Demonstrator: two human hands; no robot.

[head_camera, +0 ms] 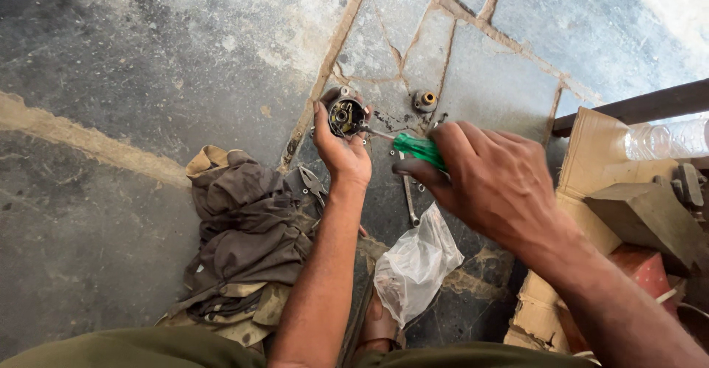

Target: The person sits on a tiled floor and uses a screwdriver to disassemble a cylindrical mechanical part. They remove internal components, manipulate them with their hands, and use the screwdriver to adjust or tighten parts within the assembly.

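Metal round housing [346,115], open face up, stands on the stone floor [473,80], clasped by the left hand [340,150]. Right hand [493,180] is clenched on a green-handled screwdriver [413,146], tip at the housing. Nearby: spanner [410,202], plastic bag [415,263], rags [247,228].

The floor [170,58] is rough grey stone slabs with sandy, cracked joints running across it. On it lie a crumpled brown rag [244,242], a pair of pliers [313,185] just beside the rag, a spanner [410,200], a small round metal part [425,101] (set apart near a joint), a clear plastic bag [415,265] and flattened cardboard [591,161] at the right.
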